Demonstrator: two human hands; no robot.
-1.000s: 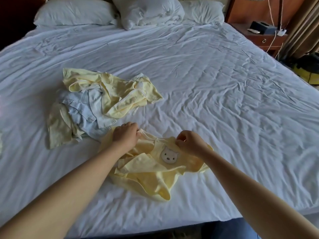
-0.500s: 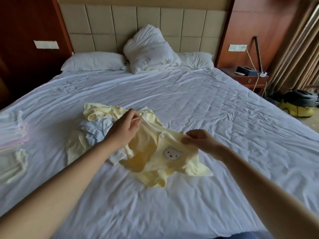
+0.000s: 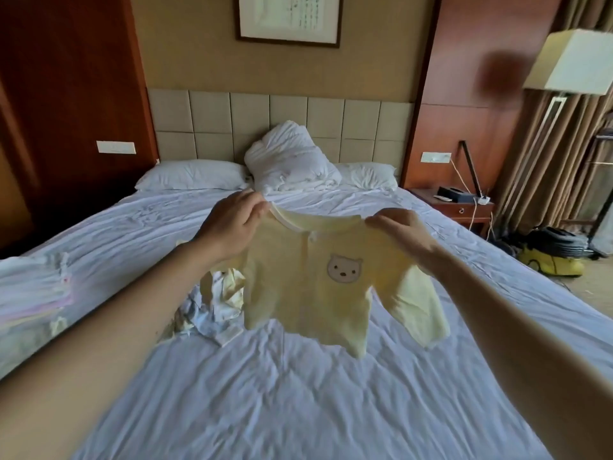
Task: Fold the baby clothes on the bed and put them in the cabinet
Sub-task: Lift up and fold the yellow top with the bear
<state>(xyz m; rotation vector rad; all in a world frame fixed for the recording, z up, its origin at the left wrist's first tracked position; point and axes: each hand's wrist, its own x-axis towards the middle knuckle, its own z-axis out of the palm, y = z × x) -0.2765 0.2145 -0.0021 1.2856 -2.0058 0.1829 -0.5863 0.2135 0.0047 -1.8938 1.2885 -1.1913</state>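
A pale yellow baby top with a bear patch hangs spread out in the air above the white bed. My left hand pinches its left shoulder by the collar. My right hand pinches the right shoulder. Its sleeves dangle down. Behind and below it, a crumpled pile of unfolded baby clothes in yellow, white and light blue lies on the sheet, partly hidden by my left arm and the top.
A stack of folded pale clothes sits at the bed's left edge. Pillows and a bunched duvet lie at the headboard. A wooden nightstand, a floor lamp and a yellow vacuum cleaner stand to the right.
Both hands lifted the yellow top off the bed and spread it open in the air. The view tilted up toward the headboard.
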